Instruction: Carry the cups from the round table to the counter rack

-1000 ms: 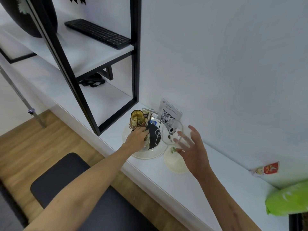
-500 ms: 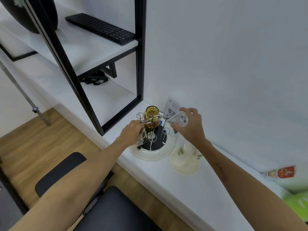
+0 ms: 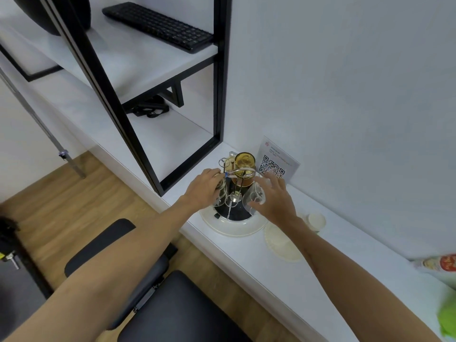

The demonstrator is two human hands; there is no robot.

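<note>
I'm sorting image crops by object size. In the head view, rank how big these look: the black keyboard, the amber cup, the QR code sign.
1. black keyboard, clearly largest
2. QR code sign
3. amber cup, close to the sign, so their order is unsure

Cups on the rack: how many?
3: an amber cup at the back, a clear cup under the left hand, a clear cup at the right hand. Hands may hide more.

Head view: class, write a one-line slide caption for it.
Left hand and right hand set clear glass cups onto the wire cup rack beside an amber glass cup.
</note>
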